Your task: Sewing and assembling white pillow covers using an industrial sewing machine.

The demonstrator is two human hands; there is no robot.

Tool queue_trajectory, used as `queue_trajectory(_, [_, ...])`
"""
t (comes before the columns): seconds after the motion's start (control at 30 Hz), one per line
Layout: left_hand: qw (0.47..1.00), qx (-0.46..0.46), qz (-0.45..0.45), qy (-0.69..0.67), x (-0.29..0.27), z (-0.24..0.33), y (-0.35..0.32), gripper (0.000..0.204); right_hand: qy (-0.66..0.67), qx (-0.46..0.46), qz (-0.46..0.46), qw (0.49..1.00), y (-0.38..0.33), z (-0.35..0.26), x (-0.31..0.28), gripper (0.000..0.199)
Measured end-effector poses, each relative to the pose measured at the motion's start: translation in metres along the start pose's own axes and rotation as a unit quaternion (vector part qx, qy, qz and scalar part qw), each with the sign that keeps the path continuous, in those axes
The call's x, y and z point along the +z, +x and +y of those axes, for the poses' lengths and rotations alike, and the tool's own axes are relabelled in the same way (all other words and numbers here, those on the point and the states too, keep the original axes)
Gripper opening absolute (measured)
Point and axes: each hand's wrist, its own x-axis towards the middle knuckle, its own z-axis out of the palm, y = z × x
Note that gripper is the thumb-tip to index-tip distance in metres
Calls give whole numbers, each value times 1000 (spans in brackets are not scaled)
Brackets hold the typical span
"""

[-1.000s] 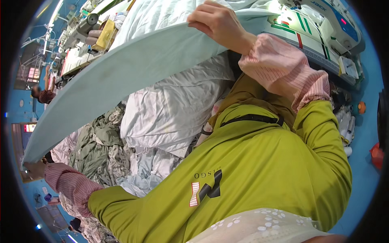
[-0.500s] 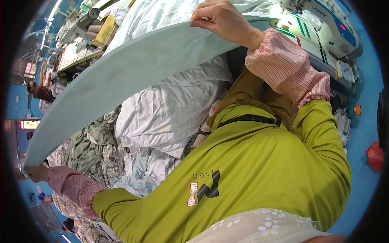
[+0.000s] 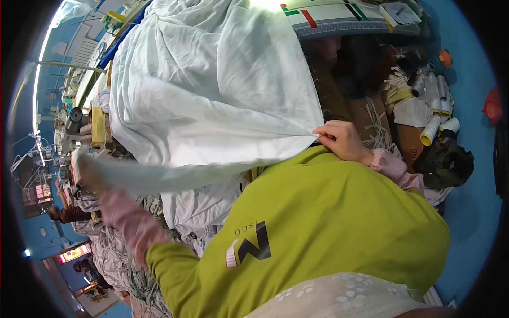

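Note:
A large pale blue-white cloth (image 3: 212,100) spreads in folds over the table and down toward my lap. My right hand (image 3: 344,140) is closed in a pinch on its edge, close to my waist, and folds run out from that grip. Off to the left, my left hand (image 3: 91,177) is raised and smeared by motion. A band of the cloth's edge stretches up to it, so it appears to hold that end, though its single fingers cannot be made out.
A sewing table edge with a ruler strip (image 3: 344,26) lies at the far right. Under it are thread cones (image 3: 430,130) and a dark bag (image 3: 445,161). Piled garments (image 3: 119,254) fill the left side. Another person (image 3: 74,213) is beyond them.
My right hand has come down toward my waist with the cloth edge. My left hand has risen and moved inward. The cloth now lies wider before me, and the sewing machine head has left the view.

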Motion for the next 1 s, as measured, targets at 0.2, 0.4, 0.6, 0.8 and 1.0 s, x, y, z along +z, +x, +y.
queue_trajectory(0.2, [814,443,-129,-354,134,392,-164,11,82,87,-46,992,15,46,-5,10])
queue_trajectory(0.4, [757,520,-230,-321,175,493,-165,13,136,152,-98,974,24,75,-13,8])
queue_trajectory(0.6, [719,531,-269,-359,215,530,-121,15,146,206,-92,963,67,111,-21,9])
queue_trajectory(0.8, [707,528,-273,-384,244,545,-97,13,125,187,-74,972,100,120,-28,10])
queue_trajectory(1.0, [723,522,-257,-374,278,563,-69,19,113,178,-69,975,140,137,-35,11])
